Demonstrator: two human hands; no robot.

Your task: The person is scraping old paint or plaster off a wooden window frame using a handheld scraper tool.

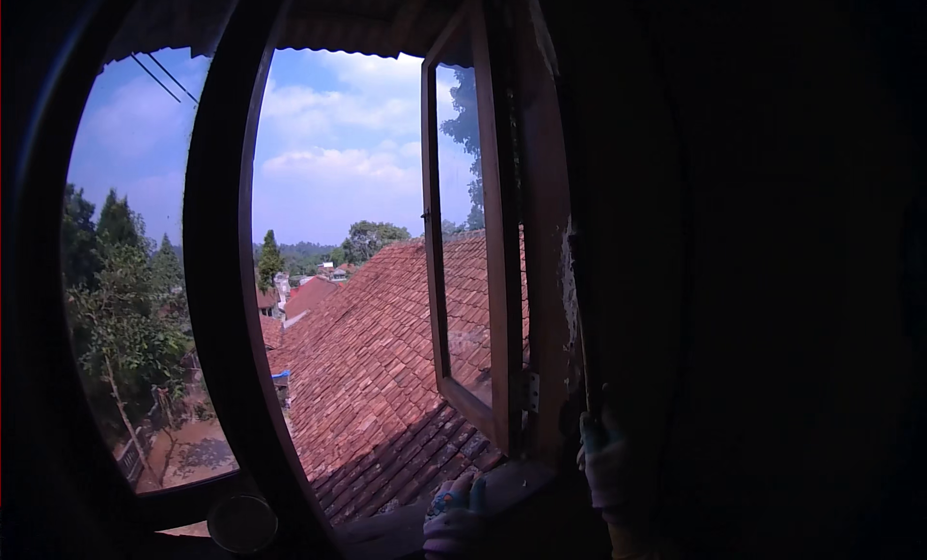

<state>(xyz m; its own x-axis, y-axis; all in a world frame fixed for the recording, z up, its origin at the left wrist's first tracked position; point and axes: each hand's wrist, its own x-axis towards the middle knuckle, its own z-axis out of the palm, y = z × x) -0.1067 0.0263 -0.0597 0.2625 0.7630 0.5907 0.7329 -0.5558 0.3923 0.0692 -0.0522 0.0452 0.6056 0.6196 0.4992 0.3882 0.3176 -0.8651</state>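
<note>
My left hand [452, 516], in a patterned glove, is at the wooden window sill [518, 484], low in the view. Its fingers point outward and their undersides are hidden. Farther right, my right hand [605, 464], also gloved, is raised beside the right jamb [547, 285] of the window frame. A thin, pale, upright strip [584, 364] runs just above its fingers; in the dark I cannot tell whether the hand holds it. Patches of the jamb's edge look pale and rough. The wooden casement sash [500, 270] with its glass pane stands swung outward, near a metal hinge [534, 392].
A dark mullion [224, 270] divides the opening from a glazed pane [137, 270] on the left. A round, clear object [242, 524] appears at the lower left. Outside, a tiled roof [376, 343] slopes below the sill. Corrugated eaves [333, 38] hang above.
</note>
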